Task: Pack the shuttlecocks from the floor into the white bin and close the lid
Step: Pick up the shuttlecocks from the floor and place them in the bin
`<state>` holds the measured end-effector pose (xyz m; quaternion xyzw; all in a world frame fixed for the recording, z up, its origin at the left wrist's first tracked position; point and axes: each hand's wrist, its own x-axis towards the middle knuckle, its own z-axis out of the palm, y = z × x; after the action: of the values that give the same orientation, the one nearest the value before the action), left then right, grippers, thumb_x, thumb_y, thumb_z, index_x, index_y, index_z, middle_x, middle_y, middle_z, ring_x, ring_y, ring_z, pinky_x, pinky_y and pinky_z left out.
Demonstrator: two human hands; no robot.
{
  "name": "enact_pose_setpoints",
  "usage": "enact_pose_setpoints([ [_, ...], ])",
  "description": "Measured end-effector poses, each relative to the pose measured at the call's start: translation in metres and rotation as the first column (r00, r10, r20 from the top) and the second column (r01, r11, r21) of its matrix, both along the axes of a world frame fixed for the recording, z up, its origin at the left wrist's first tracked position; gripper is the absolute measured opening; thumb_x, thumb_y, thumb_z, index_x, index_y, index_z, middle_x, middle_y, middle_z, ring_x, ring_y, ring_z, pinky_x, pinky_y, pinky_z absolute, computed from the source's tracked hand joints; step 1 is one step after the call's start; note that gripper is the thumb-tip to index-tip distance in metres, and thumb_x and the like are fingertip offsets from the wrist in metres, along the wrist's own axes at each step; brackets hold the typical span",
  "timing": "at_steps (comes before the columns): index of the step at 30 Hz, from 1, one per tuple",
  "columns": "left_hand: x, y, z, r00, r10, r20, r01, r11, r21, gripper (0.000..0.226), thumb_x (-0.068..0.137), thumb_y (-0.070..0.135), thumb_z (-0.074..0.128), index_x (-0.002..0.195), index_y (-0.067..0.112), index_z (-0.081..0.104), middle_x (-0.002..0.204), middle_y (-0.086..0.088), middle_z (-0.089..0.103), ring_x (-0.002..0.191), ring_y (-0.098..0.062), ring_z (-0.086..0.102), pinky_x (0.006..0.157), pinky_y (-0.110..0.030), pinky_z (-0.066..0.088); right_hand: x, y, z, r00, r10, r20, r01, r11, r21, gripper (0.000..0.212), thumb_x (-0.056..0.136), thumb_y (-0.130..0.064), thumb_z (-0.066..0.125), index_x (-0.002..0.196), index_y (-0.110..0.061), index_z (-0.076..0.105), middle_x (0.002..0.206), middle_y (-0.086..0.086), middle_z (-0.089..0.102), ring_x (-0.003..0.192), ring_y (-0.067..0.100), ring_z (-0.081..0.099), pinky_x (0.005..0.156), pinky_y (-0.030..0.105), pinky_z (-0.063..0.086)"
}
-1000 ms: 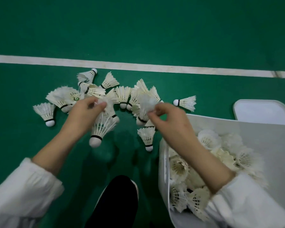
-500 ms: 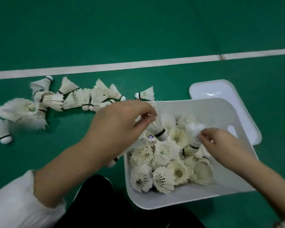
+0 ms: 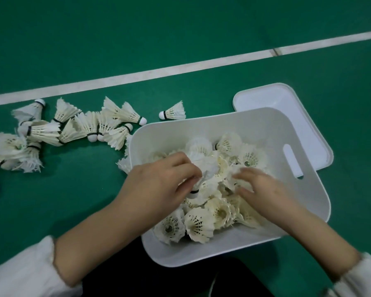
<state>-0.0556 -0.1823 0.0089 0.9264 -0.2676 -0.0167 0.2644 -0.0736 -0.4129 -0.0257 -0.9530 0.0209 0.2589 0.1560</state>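
Observation:
The white bin [image 3: 204,123] sits on the green floor and holds several shuttlecocks [image 3: 198,224]. Both my hands are inside it, above the pile. My left hand [image 3: 159,185] pinches the feathers of one shuttlecock [image 3: 194,192], whose black-banded cork points down. My right hand [image 3: 263,189] is blurred, its fingers apart and resting on the feathers of another shuttlecock [image 3: 234,174]. Several loose shuttlecocks [image 3: 90,127] lie on the floor left of the bin, and a single one [image 3: 174,111] lies just behind the bin's far left corner. The white lid [image 3: 287,108] lies flat behind the bin, partly under it.
A white court line [image 3: 180,68] crosses the green floor behind everything. My dark trouser leg [image 3: 180,279] is at the bottom edge, against the bin's near side. More shuttlecocks [image 3: 11,151] reach the left edge of view.
Both hands carried shuttlecocks from the floor pile to the bin and have sunk lower into it. My right hand's fingers have spread. The view has swung right, toward the bin.

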Motion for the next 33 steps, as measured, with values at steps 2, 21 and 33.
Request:
enact_pose_setpoints([
  [2,-0.001,-0.003,-0.002,1.0,-0.016,-0.016,0.016,1.0,-0.006,0.021,0.087,0.04,0.044,0.089,0.035,0.065,0.086,0.018,0.06,0.062,-0.004,0.058,0.042,-0.017,0.035,0.002,0.003,0.023,0.969,-0.065,0.238,0.037,0.992,0.119,0.03,0.091,-0.024,0.053,0.121,-0.029,0.055,0.129,-0.012,0.049,0.106,0.013,0.058,0.091,0.032,0.047],
  [21,-0.004,0.002,0.0,0.973,-0.007,-0.233,-0.044,0.975,-0.216,0.037,0.091,0.056,0.025,0.115,0.035,0.043,0.108,0.022,0.045,0.08,0.009,0.052,0.069,-0.009,0.038,0.009,-0.004,0.044,0.921,-0.226,0.316,0.174,0.967,0.185,0.006,0.087,-0.024,0.062,0.083,-0.019,0.063,0.079,-0.012,0.064,0.067,0.004,0.056,0.058,0.021,0.042],
  [33,-0.004,0.012,-0.024,0.992,-0.09,-0.086,0.08,0.991,-0.106,0.019,0.086,0.034,0.051,0.085,0.019,0.062,0.091,0.009,0.053,0.088,-0.01,0.048,0.075,-0.024,0.042,-0.004,0.009,-0.026,0.973,0.194,-0.122,-0.211,0.966,-0.15,0.026,0.092,-0.021,0.046,0.116,-0.021,0.056,0.126,0.0,0.055,0.106,0.023,0.054,0.087,0.032,0.043],
])
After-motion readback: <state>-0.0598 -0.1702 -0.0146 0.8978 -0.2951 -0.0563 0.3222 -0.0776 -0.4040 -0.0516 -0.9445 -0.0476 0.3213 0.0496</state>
